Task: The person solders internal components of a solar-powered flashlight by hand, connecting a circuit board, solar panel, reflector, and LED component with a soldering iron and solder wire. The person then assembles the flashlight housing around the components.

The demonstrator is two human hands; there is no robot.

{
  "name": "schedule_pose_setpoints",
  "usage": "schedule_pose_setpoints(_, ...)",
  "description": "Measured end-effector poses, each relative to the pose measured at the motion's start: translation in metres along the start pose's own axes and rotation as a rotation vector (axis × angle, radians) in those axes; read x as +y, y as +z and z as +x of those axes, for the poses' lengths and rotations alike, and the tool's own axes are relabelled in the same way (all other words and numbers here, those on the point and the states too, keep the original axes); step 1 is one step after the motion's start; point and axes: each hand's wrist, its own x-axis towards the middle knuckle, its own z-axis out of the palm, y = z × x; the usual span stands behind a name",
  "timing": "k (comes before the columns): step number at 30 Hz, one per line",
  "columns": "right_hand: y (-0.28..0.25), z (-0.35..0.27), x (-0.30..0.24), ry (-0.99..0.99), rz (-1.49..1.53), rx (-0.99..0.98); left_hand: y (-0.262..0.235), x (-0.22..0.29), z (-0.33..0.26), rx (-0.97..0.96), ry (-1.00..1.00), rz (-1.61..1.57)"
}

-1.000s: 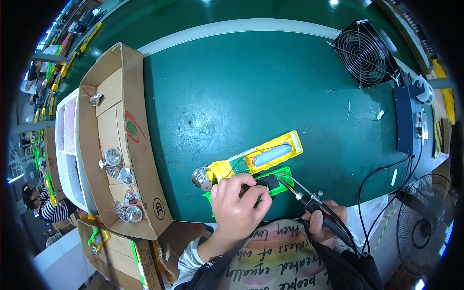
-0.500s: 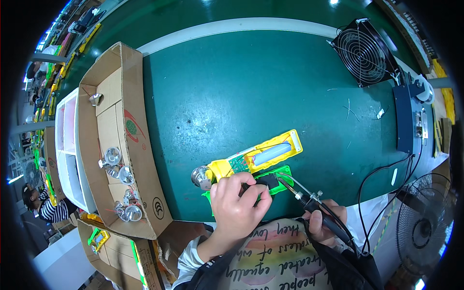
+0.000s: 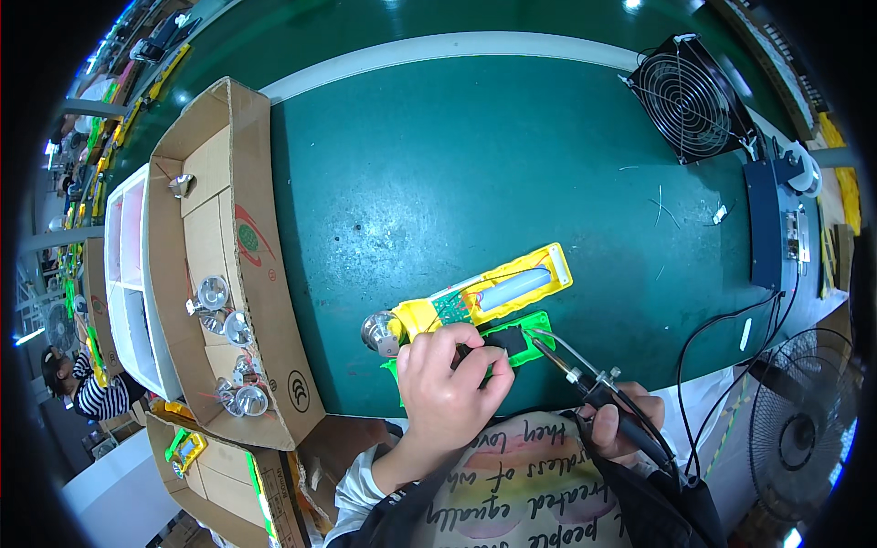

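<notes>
My left hand point(image 3: 448, 384) rests over the near green plastic housing half point(image 3: 539, 323), thumb and fingers pinched together. Whatever they pinch is hidden by the fingertips. In my right hand point(image 3: 628, 418) is a soldering iron point(image 3: 598, 395) with a solder feed tube alongside; its tip points at the green half, near a black rectangular part point(image 3: 508, 342) inside it. Just beyond lies a yellow housing half point(image 3: 559, 265) holding a blue cylindrical battery point(image 3: 513, 289) and a green circuit board point(image 3: 449, 309). A round silver lamp reflector point(image 3: 379, 334) sits at its left end.
On the left stands a cardboard box point(image 3: 260, 265) holding several reflectors point(image 3: 213, 292). A black fan point(image 3: 687, 102) is at the far right, near a dark blue box-shaped unit point(image 3: 767, 228) with a reel. Black cables point(image 3: 687, 365) hang at the right edge; wire scraps point(image 3: 663, 208) lie nearby.
The soldering iron and my right hand have shifted slightly right and toward me. My left hand stays nearly still over the green half.
</notes>
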Motion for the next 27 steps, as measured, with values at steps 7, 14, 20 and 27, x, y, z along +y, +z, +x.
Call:
schedule_pose_setpoints(7, -0.005, 0.009, 0.001, -0.048, -0.008, 0.247, -0.002, 0.001, 0.0, 0.003, 0.002, 0.007)
schedule_pose_setpoints(14, -0.008, 0.028, 0.016, -0.004, 0.041, 0.413, 0.001, 0.0, 0.002, 0.001, 0.005, 0.015)
schedule_pose_setpoints(20, -0.007, 0.03, 0.013, 0.022, 0.063, 0.444, 0.001, 0.001, 0.003, 0.017, 0.055, 0.024)
schedule_pose_setpoints(27, -0.009, 0.028, 0.018, 0.018, 0.059, 0.434, 0.0, 0.002, 0.003, 0.007, 0.04, 0.037)
